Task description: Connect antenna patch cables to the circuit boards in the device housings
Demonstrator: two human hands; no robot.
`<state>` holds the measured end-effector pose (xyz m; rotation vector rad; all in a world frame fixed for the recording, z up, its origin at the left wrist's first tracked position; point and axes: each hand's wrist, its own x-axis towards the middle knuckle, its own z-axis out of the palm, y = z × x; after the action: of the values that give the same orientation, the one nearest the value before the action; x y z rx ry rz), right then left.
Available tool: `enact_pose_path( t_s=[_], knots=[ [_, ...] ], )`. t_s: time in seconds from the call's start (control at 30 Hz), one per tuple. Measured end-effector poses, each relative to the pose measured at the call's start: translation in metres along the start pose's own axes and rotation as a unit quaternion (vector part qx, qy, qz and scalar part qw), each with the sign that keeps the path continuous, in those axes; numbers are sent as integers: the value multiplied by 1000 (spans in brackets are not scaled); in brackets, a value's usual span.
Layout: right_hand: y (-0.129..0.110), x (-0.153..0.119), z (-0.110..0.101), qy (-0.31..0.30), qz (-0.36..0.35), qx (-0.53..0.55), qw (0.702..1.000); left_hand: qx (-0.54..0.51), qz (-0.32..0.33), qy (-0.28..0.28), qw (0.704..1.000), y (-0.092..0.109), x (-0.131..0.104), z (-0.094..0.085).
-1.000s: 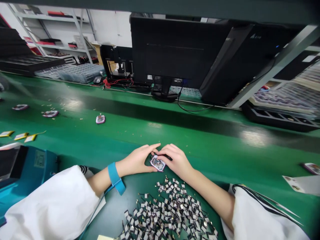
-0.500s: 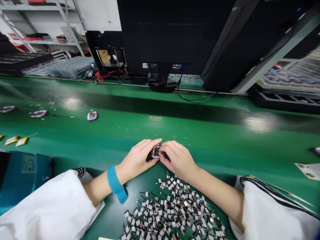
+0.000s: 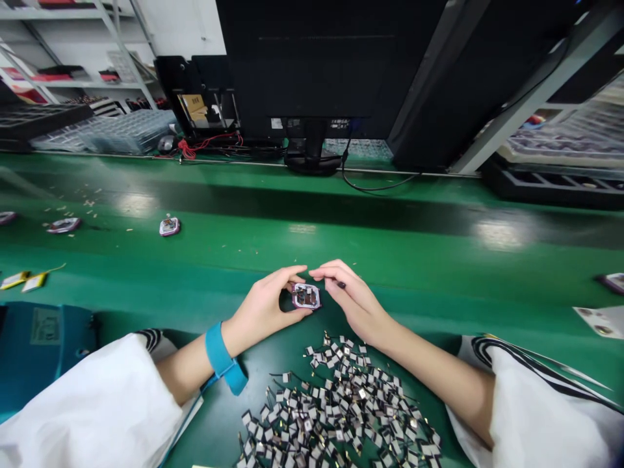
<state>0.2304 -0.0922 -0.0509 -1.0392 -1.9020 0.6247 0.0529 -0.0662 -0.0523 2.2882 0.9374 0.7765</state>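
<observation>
A small rounded-square device case [image 3: 306,296] with a purple edge, a white inner frame and exposed circuitry sits between the thumb and fingers of my left hand [image 3: 266,300]. That hand is closed around its left side, and a teal band circles the wrist. Just right of the case, apart from it, my right hand [image 3: 353,299] is bent with thumb and fingers close together. A small dark thing [image 3: 341,284] shows between them, too little visible to name. Below both hands lies a heap of small grey-white square parts with short black leads [image 3: 341,403].
Similar cases [image 3: 169,226] lie further left on the green bench [image 3: 234,214], and one [image 3: 613,282] at the right edge. Yellow battery packs [image 3: 34,281] and a teal box [image 3: 43,351] are at left. A monitor [image 3: 312,71] stands behind, a trailing cable [image 3: 380,188] before it.
My right hand has moved off the case to the right, uncovering its circuitry. My left hand still holds the case. The whole view has shifted slightly.
</observation>
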Motion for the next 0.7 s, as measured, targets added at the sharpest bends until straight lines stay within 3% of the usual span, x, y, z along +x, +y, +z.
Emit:
enact_pose_path(
  t_s=[0.07,0.13,0.23,0.37,0.7],
  knots=[
    [0,1,-1,-10,17,64,998,-4,5,-11,1000,0,0,0],
    [2,0,-1,-23,-1,45,999,1,13,-17,1000,1,0,-1],
    [7,-1,-1,-44,-54,-91,993,5,19,-14,1000,2,0,-1],
    [12,-3,0,-55,-134,-256,956,5,20,-12,1000,1,0,-1],
    [3,-3,5,-11,-223,-425,877,-24,17,-34,999,1,0,0]
  ],
)
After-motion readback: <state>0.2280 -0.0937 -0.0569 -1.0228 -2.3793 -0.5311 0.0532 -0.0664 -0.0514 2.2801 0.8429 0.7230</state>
